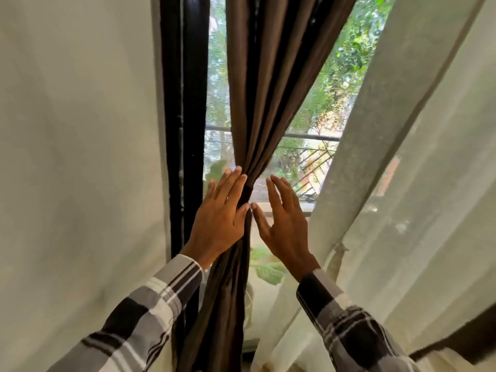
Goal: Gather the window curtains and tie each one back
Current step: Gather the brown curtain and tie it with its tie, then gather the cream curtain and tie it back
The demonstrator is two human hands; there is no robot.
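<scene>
The brown curtain (249, 103) hangs at the window's middle, pinched into a waist. The left hand (220, 213) rests flat on it, the right hand (284, 221) just beside, fingers straight, holding nothing. No tie shows, so the gathered folds may spread.

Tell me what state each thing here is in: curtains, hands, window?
Brown curtain: gathered into a narrow bunch at mid-height; no tie visible.
White sheer curtain: pulled aside to the right, hanging loose, untied.
Left hand: open, fingers straight, resting against the bunch.
Right hand: open, fingers straight, beside the bunch.
Window: uncovered between the curtains; open or closed unclear.
</scene>
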